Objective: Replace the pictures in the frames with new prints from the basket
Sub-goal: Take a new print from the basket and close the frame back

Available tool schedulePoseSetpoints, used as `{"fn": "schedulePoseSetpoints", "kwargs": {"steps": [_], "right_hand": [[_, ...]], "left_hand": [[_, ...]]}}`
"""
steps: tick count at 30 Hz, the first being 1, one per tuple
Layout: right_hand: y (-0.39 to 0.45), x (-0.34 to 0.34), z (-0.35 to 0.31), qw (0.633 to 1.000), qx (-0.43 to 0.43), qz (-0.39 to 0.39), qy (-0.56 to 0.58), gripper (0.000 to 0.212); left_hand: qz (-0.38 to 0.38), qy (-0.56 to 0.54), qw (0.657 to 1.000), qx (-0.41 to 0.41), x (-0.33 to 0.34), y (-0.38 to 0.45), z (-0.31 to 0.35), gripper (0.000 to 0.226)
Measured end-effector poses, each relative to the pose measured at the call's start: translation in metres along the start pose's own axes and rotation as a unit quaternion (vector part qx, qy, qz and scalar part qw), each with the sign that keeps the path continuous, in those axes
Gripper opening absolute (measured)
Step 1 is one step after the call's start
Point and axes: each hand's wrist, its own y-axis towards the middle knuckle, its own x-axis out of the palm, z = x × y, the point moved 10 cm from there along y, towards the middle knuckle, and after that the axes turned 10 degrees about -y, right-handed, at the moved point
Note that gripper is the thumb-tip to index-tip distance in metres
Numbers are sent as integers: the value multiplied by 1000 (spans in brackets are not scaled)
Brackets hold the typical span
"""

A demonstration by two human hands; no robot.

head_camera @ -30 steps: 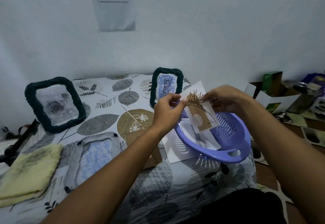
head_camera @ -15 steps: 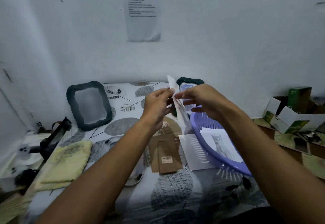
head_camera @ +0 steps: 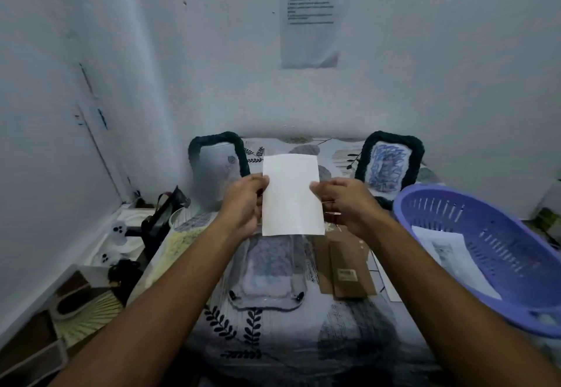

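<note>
Print (head_camera: 290, 195) in hand, blank back up, pinched at its side edges by left hand (head_camera: 243, 204) and right hand (head_camera: 344, 201), so placing seems under way, and next it likely needs lowering squarely onto the opened frame (head_camera: 265, 274) just below both hands.

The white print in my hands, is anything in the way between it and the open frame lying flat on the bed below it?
Nothing visible. The print, pinched by the left hand and right hand, hangs directly above the clear frame; the brown backing cards lie beside it.
</note>
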Motion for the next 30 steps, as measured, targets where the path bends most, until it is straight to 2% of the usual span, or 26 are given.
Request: {"fn": "schedulePoseSetpoints", "kwargs": {"steps": [2,4,8,12,19,24,27,30], "right_hand": [[3,12,12,1000,14,-10,10,11],[6,19,25,1000,22,-7,-14,11],[5,28,46,996,28,-5,-83,16],[4,39,65,988,38,-16,-145,22],[9,58,78,985,45,-30,-162,20],[14,66,79,977,28,-43,-208,18],[18,66,78,970,9,-34,-241,18],[19,63,72,935,-30,-6,-354,24]], "left_hand": [[19,37,999,-22,-22,1,-8,13],[15,87,995,-52,-36,-2,-17,7],[-8,216,973,-84,-59,-10,-28,14],[-6,307,948,-76,-79,-11,-31,14],[-8,408,913,-32,-89,-8,-31,32],[-24,497,867,34,-86,1,-25,32],[-41,561,824,69,-82,6,-24,36],[-66,622,772,110,-76,2,-22,43]]}}
